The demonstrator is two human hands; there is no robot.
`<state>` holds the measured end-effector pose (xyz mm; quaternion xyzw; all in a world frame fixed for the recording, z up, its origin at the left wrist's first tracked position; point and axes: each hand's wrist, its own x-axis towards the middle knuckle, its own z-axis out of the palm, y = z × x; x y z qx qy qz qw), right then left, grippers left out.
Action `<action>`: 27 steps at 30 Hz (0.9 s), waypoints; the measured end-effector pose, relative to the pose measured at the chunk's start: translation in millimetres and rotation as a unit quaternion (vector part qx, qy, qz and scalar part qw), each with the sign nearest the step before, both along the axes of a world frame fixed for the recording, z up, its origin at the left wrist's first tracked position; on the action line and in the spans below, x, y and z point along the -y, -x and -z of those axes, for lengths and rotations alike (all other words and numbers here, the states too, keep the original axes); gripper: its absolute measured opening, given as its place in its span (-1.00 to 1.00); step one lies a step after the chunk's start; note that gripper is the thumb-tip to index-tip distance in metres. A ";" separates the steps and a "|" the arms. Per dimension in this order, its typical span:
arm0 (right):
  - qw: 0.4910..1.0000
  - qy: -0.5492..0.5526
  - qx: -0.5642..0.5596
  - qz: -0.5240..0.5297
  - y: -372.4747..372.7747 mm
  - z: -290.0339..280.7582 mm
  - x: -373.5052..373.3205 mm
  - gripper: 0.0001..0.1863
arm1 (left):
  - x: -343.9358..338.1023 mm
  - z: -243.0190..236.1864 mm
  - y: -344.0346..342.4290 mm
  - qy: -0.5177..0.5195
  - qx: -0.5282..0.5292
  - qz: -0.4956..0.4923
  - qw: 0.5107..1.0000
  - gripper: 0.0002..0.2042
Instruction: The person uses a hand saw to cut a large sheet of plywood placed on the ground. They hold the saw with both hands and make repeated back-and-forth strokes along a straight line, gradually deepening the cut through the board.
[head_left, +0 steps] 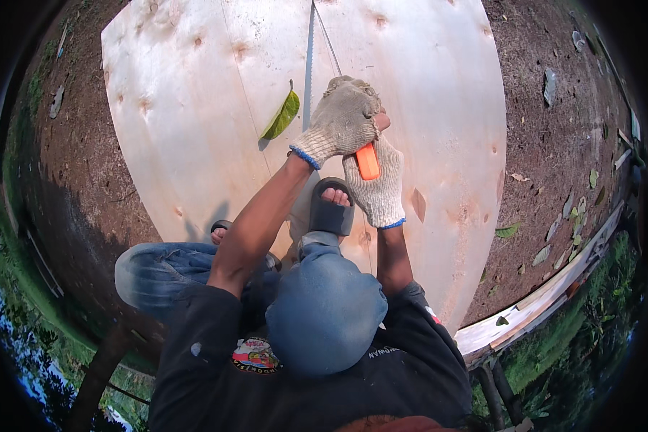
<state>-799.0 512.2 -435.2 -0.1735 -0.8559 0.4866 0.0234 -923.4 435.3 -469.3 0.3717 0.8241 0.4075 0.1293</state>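
In the middle of a broad sheet of plywood (pixel 194 129) my two hands grip a handsaw (pixel 368 163) with an orange handle. My left hand (pixel 343 115), in a worn knitted glove with a blue cuff, is closed over the front of the handle. Just behind it my right hand (pixel 379 183), gloved the same way, wraps round the grip, and the orange end shows between the two gloves. The thin blade (pixel 329 42) runs away from me, seen almost edge-on, beside a bluish toothed shadow on the wood. Most of the handle is hidden by the gloves.
A green leaf (pixel 284 115) lies on the plywood left of my hands. My sandalled foot (pixel 331 209) rests on the sheet close behind them. Brown soil (pixel 547 129) with scattered leaves surrounds the sheet, and a pale board (pixel 540 306) lies at the right.
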 end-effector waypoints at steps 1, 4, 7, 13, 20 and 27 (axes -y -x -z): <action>1.000 -0.003 0.007 -0.018 -17.3 -4.9 2.5 -0.73 | 4.4 -0.8 -18.6 -0.033 -0.051 -0.007 0.998 -0.78; 0.999 -0.011 -0.038 -0.006 -10.0 1.9 5.5 -0.74 | 4.7 13.0 -8.4 -0.005 -0.030 0.036 0.999 -0.86; 1.000 -0.009 -0.011 -0.009 17.2 25.2 -0.5 -0.76 | 1.4 31.2 17.1 0.040 0.023 0.021 0.999 -0.86; 0.995 -0.081 -0.043 -0.042 -14.5 -13.9 2.9 -0.77 | 1.8 -7.0 -22.8 -0.062 -0.079 -0.007 0.995 -0.80; 1.000 -0.022 -0.013 -0.003 -5.1 -6.0 -4.4 -0.79 | -4.2 -7.5 -8.2 -0.023 -0.021 0.017 0.999 -0.81; 0.999 -0.032 -0.019 -0.013 9.8 17.8 -0.3 -0.76 | 0.3 11.3 13.8 0.064 0.097 0.013 0.993 -0.70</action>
